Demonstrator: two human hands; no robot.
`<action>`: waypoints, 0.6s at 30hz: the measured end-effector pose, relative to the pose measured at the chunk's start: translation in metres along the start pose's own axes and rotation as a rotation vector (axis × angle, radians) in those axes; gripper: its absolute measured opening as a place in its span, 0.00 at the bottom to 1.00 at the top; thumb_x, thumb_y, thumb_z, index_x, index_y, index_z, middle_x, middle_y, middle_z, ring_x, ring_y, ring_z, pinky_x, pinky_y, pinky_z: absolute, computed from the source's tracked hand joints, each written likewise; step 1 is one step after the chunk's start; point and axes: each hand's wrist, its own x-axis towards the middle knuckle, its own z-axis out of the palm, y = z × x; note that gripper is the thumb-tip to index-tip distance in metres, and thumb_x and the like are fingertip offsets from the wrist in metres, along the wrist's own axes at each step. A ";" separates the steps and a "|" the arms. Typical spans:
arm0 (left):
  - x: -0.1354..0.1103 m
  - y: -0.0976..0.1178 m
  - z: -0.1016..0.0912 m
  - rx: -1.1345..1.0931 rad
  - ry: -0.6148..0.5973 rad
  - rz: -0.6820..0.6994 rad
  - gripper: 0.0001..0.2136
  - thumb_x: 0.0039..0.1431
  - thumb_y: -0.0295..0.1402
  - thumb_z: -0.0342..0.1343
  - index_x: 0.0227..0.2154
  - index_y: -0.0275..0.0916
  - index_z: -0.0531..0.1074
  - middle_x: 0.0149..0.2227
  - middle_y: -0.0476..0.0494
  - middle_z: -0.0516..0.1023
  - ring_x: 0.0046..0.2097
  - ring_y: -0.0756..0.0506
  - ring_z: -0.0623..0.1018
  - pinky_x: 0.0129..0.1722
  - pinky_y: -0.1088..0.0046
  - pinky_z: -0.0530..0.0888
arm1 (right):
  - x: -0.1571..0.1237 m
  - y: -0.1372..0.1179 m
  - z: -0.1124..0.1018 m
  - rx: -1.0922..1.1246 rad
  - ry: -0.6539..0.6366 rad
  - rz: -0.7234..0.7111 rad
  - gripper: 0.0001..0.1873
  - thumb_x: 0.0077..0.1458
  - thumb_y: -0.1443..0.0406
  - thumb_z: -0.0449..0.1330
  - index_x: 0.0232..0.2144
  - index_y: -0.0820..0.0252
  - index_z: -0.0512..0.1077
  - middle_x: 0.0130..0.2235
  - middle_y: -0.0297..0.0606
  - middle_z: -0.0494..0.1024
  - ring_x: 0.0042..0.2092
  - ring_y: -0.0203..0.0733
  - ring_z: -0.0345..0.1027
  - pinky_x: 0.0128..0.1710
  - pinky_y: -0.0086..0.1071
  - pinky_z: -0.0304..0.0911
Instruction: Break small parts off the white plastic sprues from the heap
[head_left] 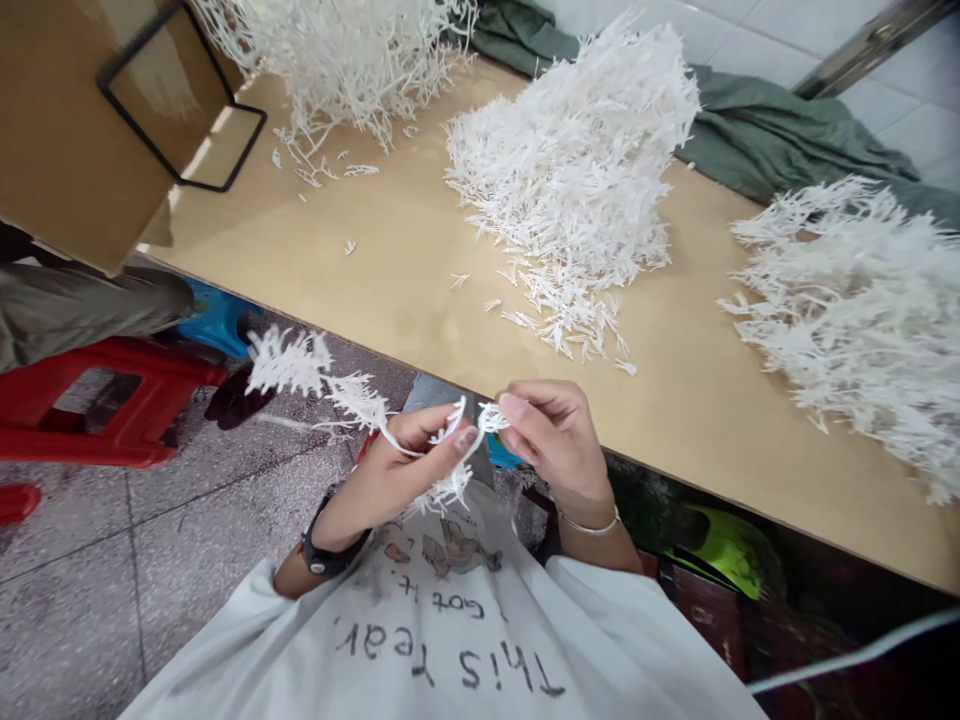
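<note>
Red stool point(112, 400) on the floor at far left. Next, a white feathery strip point(289, 362) stretching between both hands, just off the table's near edge. Left hand point(409, 470) closed on the strip, right hand point(551, 435) pinching a further stretch, the two nearly touching. Beyond and rightward, a wooden table point(420, 250) bearing a white heap point(574, 160) and another heap point(847, 320).

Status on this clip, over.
Left hand, right hand: both pinching white fringed strip. Fringe piles on tan tabletop beyond, apart from hands.
</note>
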 end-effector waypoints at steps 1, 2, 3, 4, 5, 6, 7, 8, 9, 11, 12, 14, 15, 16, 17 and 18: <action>0.001 0.000 0.001 -0.008 -0.041 0.013 0.14 0.64 0.39 0.52 0.25 0.37 0.63 0.23 0.53 0.55 0.26 0.54 0.56 0.24 0.76 0.55 | 0.000 0.000 -0.001 0.087 0.026 0.031 0.23 0.59 0.60 0.58 0.14 0.61 0.62 0.12 0.26 0.57 0.13 0.26 0.45 0.13 0.25 0.39; 0.002 0.001 0.002 -0.020 -0.071 0.029 0.14 0.64 0.39 0.51 0.25 0.37 0.62 0.23 0.53 0.55 0.25 0.54 0.55 0.23 0.76 0.54 | 0.000 0.000 -0.002 0.152 0.070 0.032 0.24 0.58 0.59 0.59 0.13 0.61 0.62 0.12 0.26 0.56 0.13 0.25 0.44 0.12 0.25 0.37; 0.004 0.002 0.004 -0.030 -0.090 0.048 0.14 0.64 0.38 0.51 0.25 0.38 0.62 0.23 0.54 0.55 0.25 0.54 0.54 0.23 0.76 0.54 | 0.001 -0.001 -0.002 0.200 0.130 0.014 0.25 0.57 0.60 0.60 0.12 0.61 0.61 0.11 0.26 0.56 0.12 0.25 0.43 0.12 0.25 0.36; 0.006 0.003 0.007 -0.040 -0.107 0.065 0.13 0.65 0.38 0.50 0.25 0.38 0.62 0.23 0.54 0.55 0.24 0.54 0.54 0.22 0.76 0.53 | 0.001 -0.004 -0.001 0.237 0.194 -0.017 0.25 0.56 0.60 0.61 0.11 0.61 0.60 0.11 0.26 0.56 0.12 0.25 0.43 0.11 0.25 0.36; 0.008 0.004 0.010 -0.050 -0.123 0.085 0.13 0.65 0.37 0.50 0.26 0.38 0.62 0.23 0.54 0.56 0.24 0.54 0.54 0.22 0.77 0.53 | 0.003 -0.007 0.000 0.272 0.254 -0.054 0.26 0.56 0.60 0.61 0.10 0.60 0.59 0.10 0.25 0.55 0.11 0.24 0.42 0.11 0.25 0.36; 0.010 0.006 0.013 -0.056 -0.138 0.103 0.13 0.65 0.37 0.50 0.26 0.38 0.62 0.22 0.54 0.56 0.24 0.54 0.54 0.21 0.77 0.53 | 0.004 -0.011 0.001 0.308 0.299 -0.091 0.27 0.56 0.61 0.61 0.10 0.60 0.58 0.09 0.25 0.54 0.11 0.24 0.41 0.11 0.25 0.36; 0.013 0.008 0.016 -0.056 -0.148 0.119 0.12 0.66 0.36 0.50 0.26 0.38 0.62 0.22 0.54 0.56 0.23 0.55 0.54 0.21 0.77 0.53 | 0.005 -0.016 0.002 0.343 0.326 -0.120 0.27 0.55 0.61 0.60 0.09 0.60 0.57 0.09 0.24 0.52 0.10 0.24 0.40 0.11 0.25 0.36; 0.014 0.010 0.019 -0.049 -0.154 0.132 0.12 0.66 0.35 0.50 0.26 0.38 0.63 0.22 0.54 0.56 0.23 0.55 0.54 0.21 0.77 0.53 | 0.007 -0.021 0.003 0.372 0.342 -0.143 0.28 0.55 0.62 0.60 0.09 0.60 0.55 0.08 0.24 0.51 0.10 0.24 0.39 0.11 0.25 0.36; 0.016 0.012 0.022 -0.040 -0.155 0.145 0.12 0.66 0.35 0.49 0.26 0.38 0.63 0.22 0.54 0.56 0.23 0.55 0.54 0.21 0.77 0.53 | 0.008 -0.027 0.003 0.396 0.350 -0.159 0.28 0.55 0.62 0.60 0.08 0.59 0.53 0.08 0.23 0.49 0.09 0.24 0.38 0.11 0.25 0.36; 0.019 0.015 0.028 -0.021 -0.149 0.173 0.11 0.66 0.34 0.49 0.27 0.38 0.64 0.22 0.54 0.57 0.23 0.55 0.54 0.21 0.77 0.52 | 0.011 -0.037 0.001 0.435 0.350 -0.166 0.29 0.54 0.63 0.59 0.08 0.59 0.50 0.08 0.22 0.46 0.09 0.23 0.36 0.11 0.25 0.37; 0.020 0.017 0.030 -0.019 -0.148 0.185 0.11 0.66 0.34 0.49 0.27 0.38 0.65 0.22 0.54 0.57 0.23 0.55 0.54 0.21 0.78 0.52 | 0.011 -0.041 0.000 0.455 0.336 -0.155 0.30 0.54 0.63 0.59 0.08 0.59 0.48 0.08 0.21 0.45 0.09 0.23 0.35 0.11 0.25 0.38; 0.021 0.018 0.034 -0.035 -0.149 0.198 0.11 0.66 0.33 0.49 0.27 0.38 0.65 0.21 0.55 0.56 0.23 0.55 0.54 0.20 0.79 0.52 | 0.011 -0.047 -0.004 0.493 0.289 -0.118 0.31 0.52 0.63 0.60 0.09 0.59 0.45 0.08 0.21 0.44 0.09 0.22 0.34 0.10 0.24 0.40; 0.021 0.018 0.035 -0.049 -0.148 0.197 0.10 0.66 0.34 0.50 0.27 0.39 0.65 0.21 0.55 0.56 0.22 0.55 0.53 0.19 0.79 0.51 | 0.011 -0.048 -0.006 0.508 0.259 -0.095 0.31 0.52 0.63 0.60 0.09 0.59 0.44 0.08 0.20 0.43 0.08 0.22 0.33 0.10 0.24 0.42; 0.021 0.018 0.036 -0.062 -0.145 0.193 0.11 0.66 0.34 0.50 0.27 0.39 0.65 0.21 0.55 0.55 0.22 0.56 0.53 0.19 0.79 0.51 | 0.011 -0.049 -0.007 0.519 0.231 -0.076 0.32 0.51 0.63 0.60 0.09 0.59 0.43 0.08 0.20 0.42 0.08 0.21 0.33 0.10 0.24 0.43; 0.020 0.018 0.037 -0.068 -0.141 0.187 0.11 0.66 0.34 0.50 0.27 0.39 0.65 0.21 0.55 0.56 0.22 0.56 0.53 0.19 0.79 0.51 | 0.011 -0.049 -0.008 0.529 0.209 -0.063 0.32 0.51 0.63 0.60 0.10 0.59 0.42 0.08 0.20 0.42 0.08 0.21 0.32 0.10 0.23 0.43; 0.020 0.018 0.037 -0.068 -0.135 0.181 0.11 0.65 0.34 0.50 0.26 0.39 0.65 0.21 0.55 0.56 0.22 0.55 0.53 0.19 0.79 0.51 | 0.011 -0.049 -0.009 0.540 0.192 -0.058 0.33 0.51 0.63 0.60 0.10 0.59 0.41 0.08 0.20 0.41 0.08 0.21 0.31 0.10 0.23 0.44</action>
